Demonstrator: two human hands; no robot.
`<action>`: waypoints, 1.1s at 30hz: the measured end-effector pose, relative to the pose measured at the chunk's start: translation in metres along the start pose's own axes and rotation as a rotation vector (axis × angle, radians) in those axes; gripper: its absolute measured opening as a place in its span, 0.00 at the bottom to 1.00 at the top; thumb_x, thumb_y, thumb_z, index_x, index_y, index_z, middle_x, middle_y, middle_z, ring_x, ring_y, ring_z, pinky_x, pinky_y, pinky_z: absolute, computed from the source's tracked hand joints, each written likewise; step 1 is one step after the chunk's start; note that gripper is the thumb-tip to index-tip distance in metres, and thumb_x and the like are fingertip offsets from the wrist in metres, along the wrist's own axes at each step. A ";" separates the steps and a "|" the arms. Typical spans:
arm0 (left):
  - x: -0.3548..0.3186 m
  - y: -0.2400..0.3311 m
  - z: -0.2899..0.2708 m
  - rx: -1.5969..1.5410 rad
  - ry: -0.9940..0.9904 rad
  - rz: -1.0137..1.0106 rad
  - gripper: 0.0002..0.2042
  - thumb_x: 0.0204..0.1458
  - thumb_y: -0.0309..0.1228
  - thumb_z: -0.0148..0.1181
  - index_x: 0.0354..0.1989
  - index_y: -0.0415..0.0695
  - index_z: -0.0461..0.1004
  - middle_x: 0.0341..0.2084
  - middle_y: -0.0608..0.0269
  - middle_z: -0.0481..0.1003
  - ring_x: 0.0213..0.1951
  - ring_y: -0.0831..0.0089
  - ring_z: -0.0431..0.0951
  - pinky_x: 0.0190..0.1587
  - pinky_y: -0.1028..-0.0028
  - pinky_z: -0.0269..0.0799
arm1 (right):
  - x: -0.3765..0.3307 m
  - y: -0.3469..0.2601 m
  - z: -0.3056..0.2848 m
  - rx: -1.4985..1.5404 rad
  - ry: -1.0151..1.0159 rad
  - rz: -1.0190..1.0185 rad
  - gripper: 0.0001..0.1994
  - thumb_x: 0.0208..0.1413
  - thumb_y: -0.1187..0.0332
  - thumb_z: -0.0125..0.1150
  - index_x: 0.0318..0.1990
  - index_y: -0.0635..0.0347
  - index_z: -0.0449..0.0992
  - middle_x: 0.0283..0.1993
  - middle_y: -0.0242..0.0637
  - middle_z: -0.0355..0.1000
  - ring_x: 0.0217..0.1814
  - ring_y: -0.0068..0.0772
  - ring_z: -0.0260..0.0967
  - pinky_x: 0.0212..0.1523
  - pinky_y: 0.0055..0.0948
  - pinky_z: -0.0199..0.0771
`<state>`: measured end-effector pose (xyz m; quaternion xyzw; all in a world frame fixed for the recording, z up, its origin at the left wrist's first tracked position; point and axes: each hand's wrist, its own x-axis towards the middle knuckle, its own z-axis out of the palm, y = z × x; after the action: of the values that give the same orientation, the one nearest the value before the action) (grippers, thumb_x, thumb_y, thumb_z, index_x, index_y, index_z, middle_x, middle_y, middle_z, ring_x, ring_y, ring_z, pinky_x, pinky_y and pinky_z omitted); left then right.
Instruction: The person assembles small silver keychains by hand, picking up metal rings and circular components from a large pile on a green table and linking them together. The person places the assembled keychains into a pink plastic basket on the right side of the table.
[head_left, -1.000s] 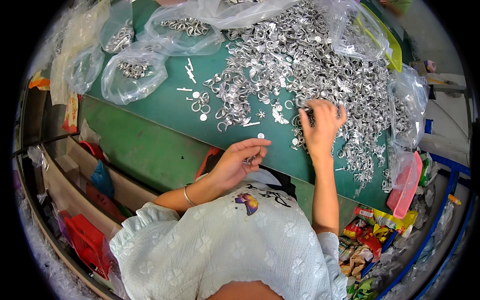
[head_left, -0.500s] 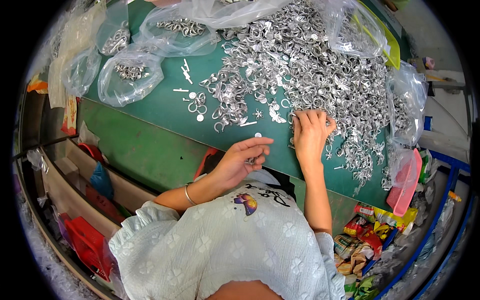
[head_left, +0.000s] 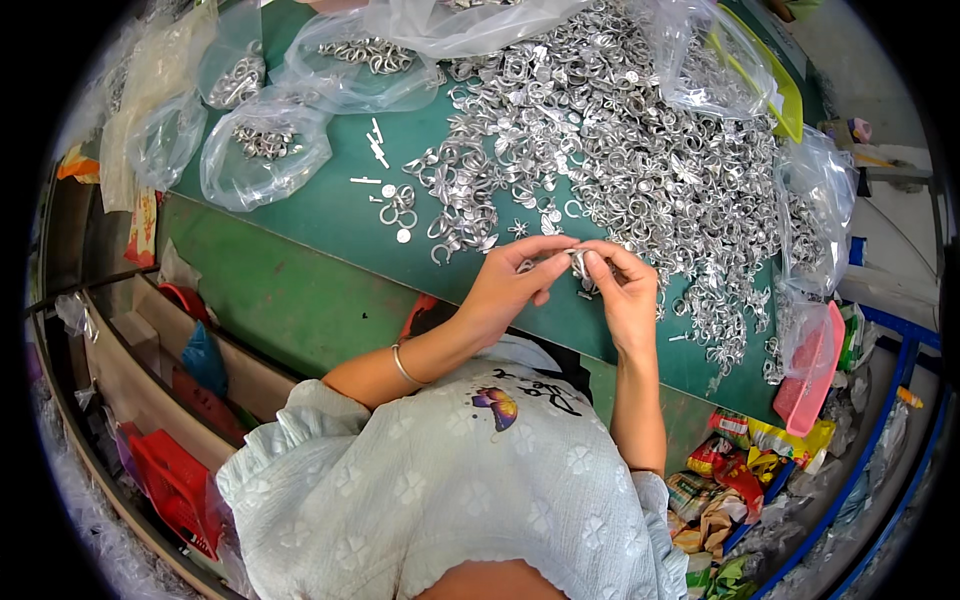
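Note:
My left hand [head_left: 512, 285] and my right hand [head_left: 622, 290] meet over the near edge of the green table [head_left: 300, 270]. Their fingertips pinch one small silver metal piece [head_left: 578, 262] between them. Just beyond the hands spreads a big heap of silver rings and small metal parts [head_left: 620, 150]. A thin bangle circles my left wrist [head_left: 402, 366]. A few loose rings and short pins [head_left: 395, 205] lie apart on the green top to the left of the heap.
Clear plastic bags holding more silver parts [head_left: 262, 150] lie at the back left, others at the right edge [head_left: 815, 190]. A pink scoop [head_left: 812, 375] hangs off the right side. Open wooden shelves with red bags [head_left: 170, 470] stand at my left; coloured wrappers [head_left: 730, 470] lie lower right.
My right hand has drawn back from the heap toward me and joined my left hand. Both now pinch one small piece between their fingertips.

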<state>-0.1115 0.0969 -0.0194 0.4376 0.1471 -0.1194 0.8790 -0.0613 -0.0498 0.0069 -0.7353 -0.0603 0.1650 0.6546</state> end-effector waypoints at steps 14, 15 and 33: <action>0.003 0.002 0.020 0.271 0.118 0.364 0.02 0.48 0.22 0.55 0.30 0.37 0.71 0.25 0.66 0.69 0.24 0.82 0.66 0.25 0.82 0.61 | -0.011 0.003 0.008 0.878 0.057 0.282 0.07 0.55 0.76 0.49 0.41 0.62 0.68 0.29 0.32 0.69 0.24 0.21 0.63 0.29 0.19 0.65; 0.004 0.001 0.020 0.346 0.119 0.478 0.02 0.47 0.21 0.55 0.30 0.37 0.71 0.25 0.65 0.69 0.25 0.81 0.67 0.26 0.81 0.62 | -0.011 -0.002 0.012 0.991 0.120 0.442 0.07 0.54 0.76 0.49 0.40 0.63 0.68 0.29 0.32 0.69 0.25 0.21 0.63 0.29 0.19 0.65; 0.015 0.012 0.010 0.173 0.012 0.473 0.04 0.51 0.24 0.52 0.33 0.37 0.71 0.23 0.68 0.66 0.20 0.85 0.60 0.20 0.86 0.55 | -0.002 0.003 -0.002 0.296 -0.040 -0.095 0.04 0.56 0.72 0.50 0.35 0.63 0.67 0.27 0.31 0.67 0.27 0.18 0.62 0.28 0.17 0.63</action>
<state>-0.0925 0.0948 -0.0107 0.5342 0.0351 0.0799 0.8408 -0.0629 -0.0532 0.0050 -0.6236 -0.0831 0.1556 0.7616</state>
